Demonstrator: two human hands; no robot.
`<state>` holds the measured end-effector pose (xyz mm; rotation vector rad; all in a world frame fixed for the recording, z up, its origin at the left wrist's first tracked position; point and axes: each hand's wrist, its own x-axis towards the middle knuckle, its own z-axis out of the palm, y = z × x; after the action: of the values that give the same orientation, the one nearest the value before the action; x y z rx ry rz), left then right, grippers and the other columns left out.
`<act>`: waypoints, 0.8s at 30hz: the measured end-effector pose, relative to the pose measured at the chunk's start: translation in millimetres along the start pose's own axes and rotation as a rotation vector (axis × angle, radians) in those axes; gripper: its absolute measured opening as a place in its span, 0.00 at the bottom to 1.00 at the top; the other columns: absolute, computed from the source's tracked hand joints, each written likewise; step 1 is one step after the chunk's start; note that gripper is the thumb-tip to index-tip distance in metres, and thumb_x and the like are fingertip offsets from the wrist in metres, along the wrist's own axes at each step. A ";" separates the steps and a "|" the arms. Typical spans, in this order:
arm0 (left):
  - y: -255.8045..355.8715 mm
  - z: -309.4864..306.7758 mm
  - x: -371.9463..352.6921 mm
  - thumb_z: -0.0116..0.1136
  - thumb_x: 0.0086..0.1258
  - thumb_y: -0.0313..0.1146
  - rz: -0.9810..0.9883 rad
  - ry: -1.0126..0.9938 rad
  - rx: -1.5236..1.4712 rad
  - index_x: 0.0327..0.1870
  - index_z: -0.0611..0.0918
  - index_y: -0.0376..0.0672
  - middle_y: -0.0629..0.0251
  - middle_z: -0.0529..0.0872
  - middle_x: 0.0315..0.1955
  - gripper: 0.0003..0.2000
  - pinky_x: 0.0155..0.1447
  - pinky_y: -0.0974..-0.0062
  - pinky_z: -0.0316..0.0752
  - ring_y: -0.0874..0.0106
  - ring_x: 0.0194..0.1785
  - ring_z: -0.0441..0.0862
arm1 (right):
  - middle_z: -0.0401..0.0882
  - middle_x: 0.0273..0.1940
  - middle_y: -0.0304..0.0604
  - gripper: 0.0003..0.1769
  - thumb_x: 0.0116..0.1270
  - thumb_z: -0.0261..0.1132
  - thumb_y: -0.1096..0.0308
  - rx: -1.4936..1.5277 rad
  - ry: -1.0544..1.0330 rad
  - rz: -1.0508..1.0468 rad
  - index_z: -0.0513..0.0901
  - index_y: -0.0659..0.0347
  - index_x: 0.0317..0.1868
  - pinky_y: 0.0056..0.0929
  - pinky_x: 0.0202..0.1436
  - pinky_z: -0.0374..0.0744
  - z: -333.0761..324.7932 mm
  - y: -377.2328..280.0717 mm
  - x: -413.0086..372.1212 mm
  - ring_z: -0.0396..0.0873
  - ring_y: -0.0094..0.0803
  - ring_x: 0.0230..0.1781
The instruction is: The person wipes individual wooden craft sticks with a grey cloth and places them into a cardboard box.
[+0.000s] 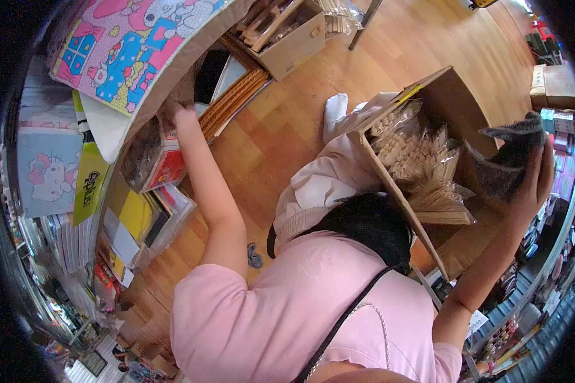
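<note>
On the right, my right hand [538, 175] is raised with its fingers closed on a dark grey cloth [508, 159]. The cloth hangs beside an open cardboard box [390, 182] that holds several clear plastic bags of wooden sticks [415, 153]. My left hand [183, 117] reaches to the left, under the edge of a surface that carries a pink and blue cartoon-print sheet [140, 45]. Its fingers are blurred and partly hidden. Just below that hand is a plastic-wrapped package with red on it [166, 163].
Orange-brown wooden frames [236, 96] lean near my left hand. Another cardboard box [294, 48] with wooden pieces stands on the wood floor [249, 159]. Books and folders [131, 223] fill the left side. Stocked shelves [556, 210] line the right, and a small grey cloth [254, 255] lies on the floor.
</note>
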<state>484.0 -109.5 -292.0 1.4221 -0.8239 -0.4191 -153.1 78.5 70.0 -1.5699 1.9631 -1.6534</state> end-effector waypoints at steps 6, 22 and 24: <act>105.0 27.7 -91.3 0.46 0.64 0.35 -0.134 0.312 0.328 0.61 0.66 0.37 0.51 0.69 0.59 0.23 0.63 0.61 0.61 0.55 0.60 0.68 | 0.76 0.50 0.46 0.16 0.69 0.50 0.70 -0.034 0.038 0.080 0.73 0.71 0.53 0.26 0.58 0.67 -32.7 12.4 -13.1 0.72 0.30 0.50; 184.0 102.8 -120.8 0.42 0.69 0.43 0.186 -0.441 1.149 0.48 0.75 0.34 0.47 0.82 0.39 0.20 0.52 0.57 0.69 0.51 0.45 0.79 | 0.77 0.47 0.49 0.16 0.69 0.51 0.69 0.208 0.296 0.178 0.73 0.71 0.52 0.30 0.53 0.73 -82.6 26.2 -60.8 0.77 0.34 0.45; 224.6 109.9 -138.7 0.43 0.70 0.40 0.292 -0.455 0.849 0.48 0.76 0.34 0.50 0.83 0.39 0.17 0.51 0.62 0.70 0.56 0.44 0.80 | 0.78 0.46 0.51 0.16 0.70 0.50 0.69 0.248 0.340 0.191 0.72 0.71 0.53 0.29 0.52 0.73 -81.0 22.1 -64.6 0.78 0.34 0.45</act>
<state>265.2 -56.9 -115.5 1.9632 -1.6883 -0.1581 -190.8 176.1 52.9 -1.0362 1.8855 -2.0910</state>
